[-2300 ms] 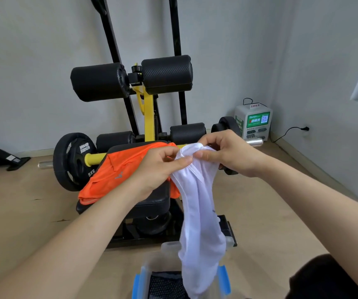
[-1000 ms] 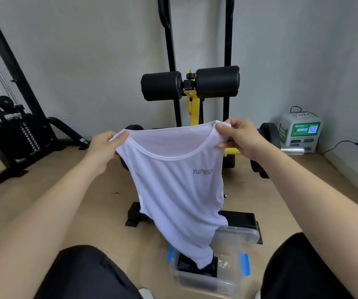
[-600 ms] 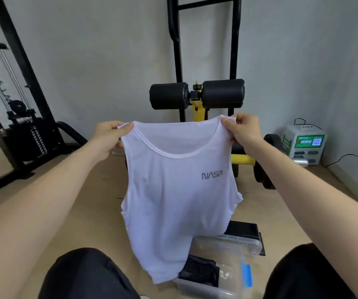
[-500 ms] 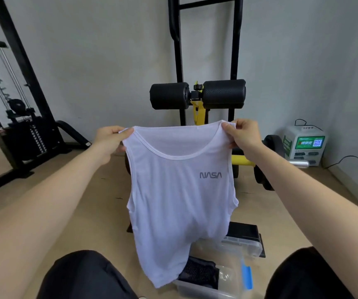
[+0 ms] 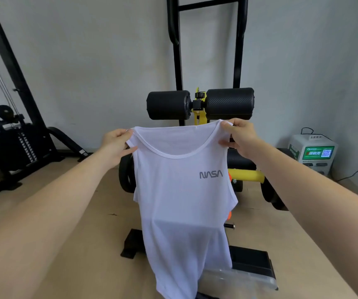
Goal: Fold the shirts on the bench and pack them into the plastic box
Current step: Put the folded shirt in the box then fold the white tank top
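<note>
Folding should go straight if both straps are kept level and taut: in front of the weight bench (image 5: 230, 104), the white NASA tank top (image 5: 182, 208) hangs full-length over the clear plastic box (image 5: 240, 279), thin, semi-sheer and smooth, one strap pinched in the left hand (image 5: 117, 145), the other in the right hand (image 5: 239, 139).

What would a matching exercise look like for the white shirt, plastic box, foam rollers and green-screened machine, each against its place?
1 white shirt
2 plastic box
3 foam rollers
4 green-screened machine

A far right, by the wall
B pinched by left hand and right hand
C on the floor under the shirt's hem
D above the shirt's neckline

Pairs: 1-B, 2-C, 3-D, 4-A
</note>
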Motion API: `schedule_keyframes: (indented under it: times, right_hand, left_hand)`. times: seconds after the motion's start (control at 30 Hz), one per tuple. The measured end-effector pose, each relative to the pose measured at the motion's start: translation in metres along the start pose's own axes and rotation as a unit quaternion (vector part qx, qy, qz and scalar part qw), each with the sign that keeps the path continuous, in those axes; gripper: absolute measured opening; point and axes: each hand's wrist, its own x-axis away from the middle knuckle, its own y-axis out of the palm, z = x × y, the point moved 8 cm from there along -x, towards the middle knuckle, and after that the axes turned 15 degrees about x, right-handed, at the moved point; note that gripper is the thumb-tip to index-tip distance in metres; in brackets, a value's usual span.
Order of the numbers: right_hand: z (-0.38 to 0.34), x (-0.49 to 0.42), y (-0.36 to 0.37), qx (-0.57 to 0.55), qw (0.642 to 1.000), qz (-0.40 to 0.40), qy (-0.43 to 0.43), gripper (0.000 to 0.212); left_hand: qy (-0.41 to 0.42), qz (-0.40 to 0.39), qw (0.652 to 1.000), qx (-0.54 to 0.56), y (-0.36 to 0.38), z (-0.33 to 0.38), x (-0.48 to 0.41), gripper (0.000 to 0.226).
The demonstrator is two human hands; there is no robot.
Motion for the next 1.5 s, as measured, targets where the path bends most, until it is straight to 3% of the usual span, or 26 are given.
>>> schedule_keyframes:
  times: [0.17, 0.33, 0.5, 0.7, 0.83, 1.03, 1.13, 1.27, 1.43, 1.5]
  right_hand:
    - [0.020, -0.048, 0.018, 0.034, 0.999, 0.006, 0.019, 0.014]
    - [0.046, -0.103, 0.029, 0.092, 0.995, 0.033, 0.024, 0.010]
    - [0.054, -0.151, 0.037, 0.142, 0.987, 0.065, -0.040, 0.021]
    - [0.052, -0.183, 0.049, 0.180, 0.972, 0.105, -0.113, 0.017]
    - [0.086, -0.178, 0.057, 0.176, 0.978, 0.066, -0.092, 0.019]
    - [0.133, -0.141, 0.036, 0.142, 0.989, -0.010, -0.043, 0.006]
    - [0.134, -0.112, 0.029, 0.230, 0.969, -0.044, -0.075, 0.002]
    - [0.126, -0.077, 0.023, 0.344, 0.928, -0.059, -0.131, 0.012]
    - [0.131, -0.040, 0.022, 0.496, 0.843, -0.137, -0.161, 0.025]
    - [0.127, -0.025, 0.010, 0.481, 0.857, -0.102, -0.151, 0.028]
  left_hand:
    - [-0.040, 0.009, 0.997, 0.067, 0.010, -0.030, -0.045, 0.014]
    - [-0.042, 0.033, 0.998, 0.033, 0.014, -0.066, -0.112, 0.017]
    - [0.000, 0.051, 0.999, 0.019, 0.036, -0.090, -0.163, 0.024]
    - [0.064, 0.066, 0.996, -0.008, 0.052, -0.096, -0.197, 0.018]
    - [0.021, 0.027, 0.999, -0.009, 0.051, -0.123, -0.191, 0.011]
    - [-0.004, -0.018, 0.999, -0.036, 0.021, -0.135, -0.141, 0.008]
    - [0.001, -0.052, 0.995, -0.083, 0.013, -0.135, -0.114, 0.007]
    - [0.008, -0.102, 0.978, -0.181, 0.005, -0.134, -0.082, 0.013]
    - [-0.010, -0.147, 0.920, -0.362, -0.001, -0.136, -0.044, 0.018]
    - [0.026, -0.127, 0.919, -0.373, -0.003, -0.125, -0.026, 0.015]
